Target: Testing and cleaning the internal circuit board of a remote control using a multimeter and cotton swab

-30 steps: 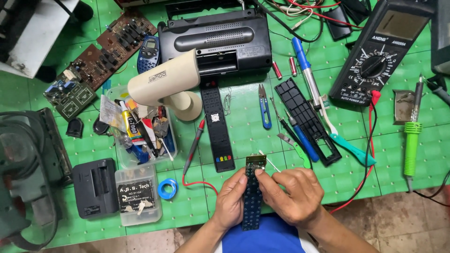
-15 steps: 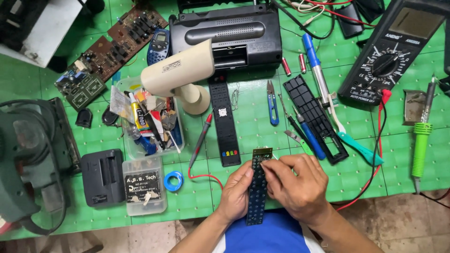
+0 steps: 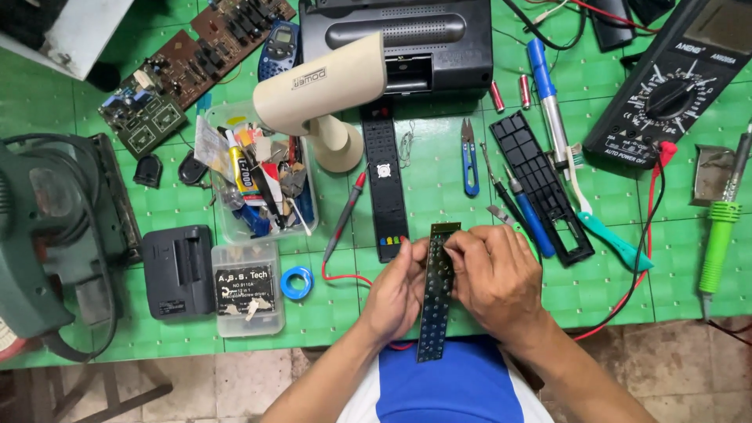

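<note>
Head view: both hands, left hand [image 3: 399,294] and right hand [image 3: 489,274], are pinching the long circuit board [image 3: 435,301] edgewise in a narrow grip, steadying it above the table [image 3: 329,305].

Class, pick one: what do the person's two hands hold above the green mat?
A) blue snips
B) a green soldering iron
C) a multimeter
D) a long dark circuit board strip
D: both the left hand and right hand grip the long dark circuit board strip; the other tools lie on the mat.
</note>
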